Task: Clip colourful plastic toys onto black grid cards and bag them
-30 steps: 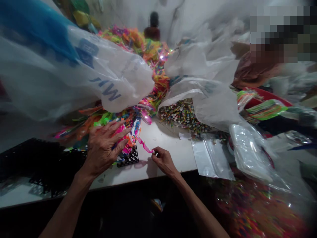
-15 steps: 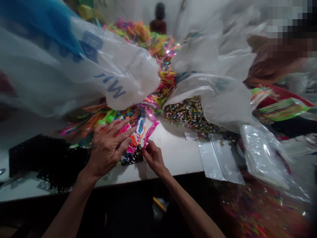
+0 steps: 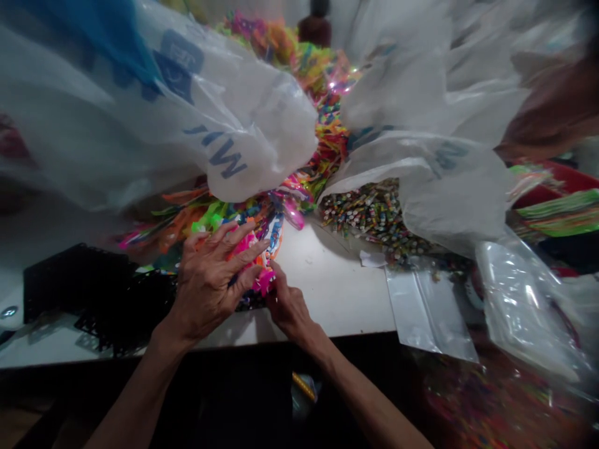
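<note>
At the near side, below the table's edge, a yellow rod-like thing [image 3: 303,385] shows in the dark space. Farther right, also low, lies a blurred heap of reddish, many-coloured pieces [image 3: 505,405].

On the white table [image 3: 332,290], the right hand [image 3: 287,302] has its thumb and forefinger drawn together in a small pinch on a glossy pink strip [image 3: 265,282]; how firmly it presses cannot be told. The strip is bunched up, just right of the left thumb, at the right end of a row of coloured strips. The left hand [image 3: 213,277] lies palm down over that row with its fingers loosely spread; it pinches nothing that shows, and what is under the palm is hidden. A black grid [image 3: 250,304] peeks out on the near side of the row, mostly covered. Well to the left sits a dark pile of black mesh panels [image 3: 75,284].

To the right, a clear plastic bag [image 3: 425,312] overhangs the table edge, with a stack of clear bags [image 3: 519,305] beside it. Farther off, small patterned sticks [image 3: 374,209] spill from a white bag [image 3: 449,187]. At far left bulges a large blue-and-white bag [image 3: 262,118], and a bright heap of strips [image 3: 322,72] rises behind it.
</note>
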The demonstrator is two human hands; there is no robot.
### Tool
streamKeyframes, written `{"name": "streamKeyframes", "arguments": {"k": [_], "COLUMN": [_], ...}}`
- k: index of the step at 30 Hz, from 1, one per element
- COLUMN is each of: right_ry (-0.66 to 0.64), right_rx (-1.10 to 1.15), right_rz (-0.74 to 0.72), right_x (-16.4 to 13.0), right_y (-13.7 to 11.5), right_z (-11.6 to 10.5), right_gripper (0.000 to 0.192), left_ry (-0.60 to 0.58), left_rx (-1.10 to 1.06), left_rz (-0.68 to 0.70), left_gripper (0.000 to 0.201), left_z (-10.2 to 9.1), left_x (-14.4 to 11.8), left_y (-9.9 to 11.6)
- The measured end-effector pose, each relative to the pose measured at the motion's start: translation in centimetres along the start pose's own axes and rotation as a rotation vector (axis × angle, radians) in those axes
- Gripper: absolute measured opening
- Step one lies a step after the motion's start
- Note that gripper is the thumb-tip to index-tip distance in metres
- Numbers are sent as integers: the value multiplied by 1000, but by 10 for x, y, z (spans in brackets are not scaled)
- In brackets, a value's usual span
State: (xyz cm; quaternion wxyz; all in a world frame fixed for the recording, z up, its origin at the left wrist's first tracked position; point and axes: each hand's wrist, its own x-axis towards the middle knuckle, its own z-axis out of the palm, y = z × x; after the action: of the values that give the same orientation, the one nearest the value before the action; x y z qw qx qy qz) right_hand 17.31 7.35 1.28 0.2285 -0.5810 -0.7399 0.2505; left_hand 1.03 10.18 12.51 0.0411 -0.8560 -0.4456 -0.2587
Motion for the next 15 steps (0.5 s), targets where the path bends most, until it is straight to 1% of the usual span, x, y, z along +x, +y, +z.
{"name": "streamKeyframes", "arguments": {"k": [3, 5, 6, 8, 10, 11, 12, 13, 15], "right_ry": [-36, -36, -47, -113, -163, -129, -1, 99, 160], "right_rx": [-115, -116, -78, 62, 167, 141, 33, -90, -253], "right_rz": [-20, -21, -35, -92, -123, -89, -9, 84, 207], "right_x": [0, 1, 4, 19, 47, 66, 86, 106, 138], "right_y": [-13, -14, -11, 5, 27, 39, 49, 57, 67], "right_z": [5, 3, -2, -20, -46, -60, -72, -81, -90], "right_gripper": [66, 72, 75, 74, 65, 55, 45, 37, 33], "left_ry": [-6, 9, 22, 52, 69, 69, 63, 58, 54], "left_rx": [1, 14, 22, 32, 33, 36, 42, 52, 73], "left_rz": [38, 41, 36, 28, 36, 42, 50, 55, 59], "left_gripper": [48, 46, 43, 39, 39, 39, 39, 38, 38], "left_z": [1, 3, 4, 6, 7, 7, 7, 7, 6], "left_x": [-1, 0, 0, 1, 1, 1, 1, 1, 1], "left_y": [-2, -3, -4, -5, -5, -5, -5, -5, -6]}}
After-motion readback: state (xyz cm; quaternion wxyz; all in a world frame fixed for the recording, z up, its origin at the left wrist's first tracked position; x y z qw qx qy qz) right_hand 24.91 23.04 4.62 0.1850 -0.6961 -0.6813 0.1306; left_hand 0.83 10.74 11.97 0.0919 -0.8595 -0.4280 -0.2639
